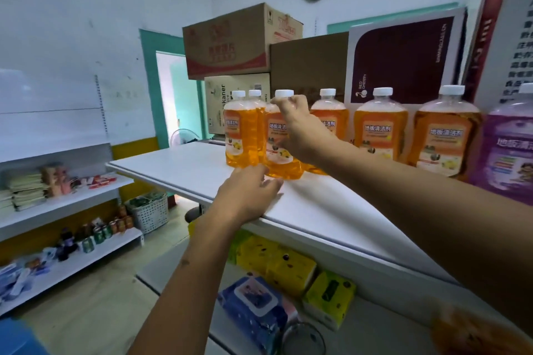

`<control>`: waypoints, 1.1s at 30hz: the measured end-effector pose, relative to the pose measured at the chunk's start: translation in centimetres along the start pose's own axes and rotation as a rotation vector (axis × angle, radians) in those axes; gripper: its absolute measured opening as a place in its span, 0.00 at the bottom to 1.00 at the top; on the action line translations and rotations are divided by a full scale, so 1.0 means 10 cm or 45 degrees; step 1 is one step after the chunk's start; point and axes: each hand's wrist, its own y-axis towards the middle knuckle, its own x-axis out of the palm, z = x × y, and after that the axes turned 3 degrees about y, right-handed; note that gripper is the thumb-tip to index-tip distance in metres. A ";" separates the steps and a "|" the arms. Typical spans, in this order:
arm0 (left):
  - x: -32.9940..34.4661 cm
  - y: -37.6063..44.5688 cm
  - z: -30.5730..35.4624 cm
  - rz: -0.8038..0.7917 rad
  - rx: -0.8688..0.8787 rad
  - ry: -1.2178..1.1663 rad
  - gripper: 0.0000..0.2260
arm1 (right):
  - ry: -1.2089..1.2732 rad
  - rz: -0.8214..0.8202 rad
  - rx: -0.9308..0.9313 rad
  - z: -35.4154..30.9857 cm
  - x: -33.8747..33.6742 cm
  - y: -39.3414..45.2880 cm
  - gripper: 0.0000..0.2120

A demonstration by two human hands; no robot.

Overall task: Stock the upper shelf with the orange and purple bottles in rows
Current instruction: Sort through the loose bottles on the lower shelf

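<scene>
Both bare forearms extended forward and upward, right arm entering from the lower right, left arm from the bottom centre. Right hand raised, wrist slightly flexed, fingers curled in a pinching grip at the fingertips. Left hand lower, palm down, fingers extended forward and loosely spread, holding nothing.

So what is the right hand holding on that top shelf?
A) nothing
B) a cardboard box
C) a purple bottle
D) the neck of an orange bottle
D: the right hand pinches the neck of an orange bottle, just under its white cap.
</scene>
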 end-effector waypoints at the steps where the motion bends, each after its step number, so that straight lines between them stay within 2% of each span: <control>1: 0.02 0.00 -0.03 0.004 0.036 0.018 0.19 | -0.021 0.017 0.012 -0.01 0.03 0.02 0.41; 7: 0.08 0.05 0.00 -0.017 0.164 0.118 0.21 | -0.087 0.034 0.052 -0.08 0.11 0.03 0.40; 11: 0.07 0.00 0.01 -0.001 0.168 0.084 0.21 | -0.151 0.015 0.126 -0.19 0.10 -0.07 0.42; 14: 0.01 -0.12 0.01 0.166 0.205 -0.041 0.17 | -0.177 -0.106 0.198 -0.40 0.01 -0.22 0.47; 17: 0.01 -0.28 -0.03 0.296 0.346 -0.350 0.10 | -0.082 -0.128 0.181 -0.64 -0.20 -0.44 0.42; 19: 0.05 -0.45 -0.02 0.371 0.430 -0.683 0.06 | 0.069 -0.021 0.097 -0.78 -0.35 -0.75 0.36; 23: 0.20 -0.89 0.21 0.512 0.543 -1.295 0.08 | 0.537 0.321 -0.015 -0.94 -0.58 -1.75 0.24; 27: 0.51 -1.27 0.57 0.339 0.692 -1.517 0.10 | 0.789 0.627 0.253 -0.83 -0.64 -2.69 0.17; 33: 1.03 -1.79 1.15 -0.017 0.812 -1.811 0.11 | 0.715 1.050 0.513 -0.67 -0.85 -3.73 0.16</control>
